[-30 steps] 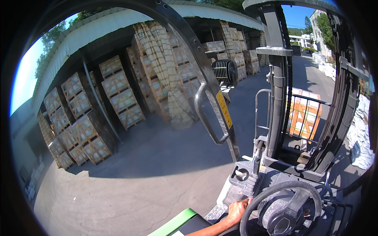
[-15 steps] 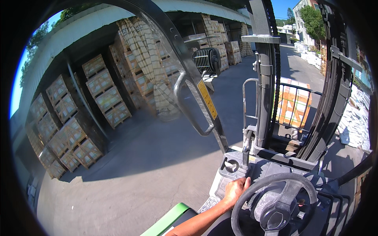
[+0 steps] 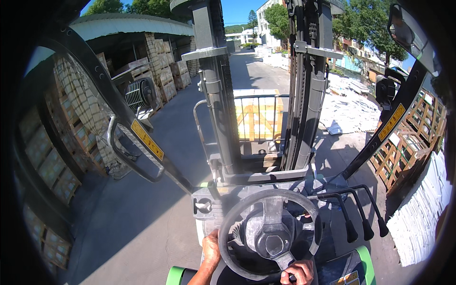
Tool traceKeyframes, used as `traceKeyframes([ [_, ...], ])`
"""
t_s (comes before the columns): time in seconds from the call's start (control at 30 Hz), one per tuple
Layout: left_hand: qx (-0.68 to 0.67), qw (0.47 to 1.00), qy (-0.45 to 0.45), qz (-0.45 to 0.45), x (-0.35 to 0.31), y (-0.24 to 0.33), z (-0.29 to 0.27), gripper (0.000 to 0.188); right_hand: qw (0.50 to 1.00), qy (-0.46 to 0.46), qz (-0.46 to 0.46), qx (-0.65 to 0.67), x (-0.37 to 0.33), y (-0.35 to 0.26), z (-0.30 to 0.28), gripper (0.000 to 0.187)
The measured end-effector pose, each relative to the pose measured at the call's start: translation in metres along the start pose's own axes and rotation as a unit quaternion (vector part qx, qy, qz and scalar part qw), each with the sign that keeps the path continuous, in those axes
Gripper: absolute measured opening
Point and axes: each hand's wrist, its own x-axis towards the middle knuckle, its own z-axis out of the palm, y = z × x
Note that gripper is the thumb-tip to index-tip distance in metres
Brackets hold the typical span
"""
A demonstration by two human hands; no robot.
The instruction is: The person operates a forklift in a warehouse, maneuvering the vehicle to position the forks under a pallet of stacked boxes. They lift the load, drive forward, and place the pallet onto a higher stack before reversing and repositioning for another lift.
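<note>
I am seated behind the black steering wheel (image 3: 273, 194) of a forklift. My right hand (image 3: 298, 272) is closed around the wheel's lower right rim, knuckles up. My left hand (image 3: 211, 246) is curled beside the wheel's left rim, below a dark upright lever (image 3: 217, 209); whatever its fingers close on is hidden. Three black control levers (image 3: 351, 230) stand right of the wheel, with no hand on them. Ahead, beyond the dark mast (image 3: 213, 95), a wooden crate (image 3: 259, 116) with pale contents shows through the bars of the load guard.
Stacked wooden crates (image 3: 45, 152) line a roofed shed on the left. White slabs or sheets (image 3: 349, 102) lie in piles at the right, near open slatted crates (image 3: 403, 152). A paved lane (image 3: 249, 71) runs ahead. A mirror (image 3: 413, 35) hangs at upper right.
My view has swung right, so the wheel and mast now sit farther left in it. My right hand and the control levers have come into view. My left hand stays beside the wheel.
</note>
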Motion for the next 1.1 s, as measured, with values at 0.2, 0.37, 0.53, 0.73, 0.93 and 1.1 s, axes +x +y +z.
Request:
traceKeyframes([
  [0.2,0.022,0.998,0.054,0.007,-0.004,-0.028,0.027,0.044,0.997,-0.003,-0.061,-0.055,-0.002,0.016,-0.008,0.029],
  [0.37,0.090,0.992,0.085,0.021,-0.010,-0.018,0.037,0.042,0.990,0.058,-0.058,-0.113,0.020,0.047,-0.029,0.008],
  [0.53,0.098,0.991,0.085,0.030,-0.012,-0.012,0.038,0.037,0.976,0.142,0.155,-0.060,0.070,0.067,-0.025,0.017],
  [0.73,0.070,0.991,0.113,0.035,-0.012,-0.015,0.038,0.039,0.979,0.128,0.109,-0.118,0.079,0.066,-0.026,0.018],
  [0.93,0.062,0.992,0.110,0.027,-0.017,-0.013,0.028,0.040,0.983,0.113,0.006,-0.142,0.049,0.065,-0.031,0.014],
  [1.1,0.064,0.995,0.079,0.010,-0.016,-0.015,0.020,0.044,0.993,0.088,0.046,-0.067,0.039,0.051,-0.031,0.007],
])
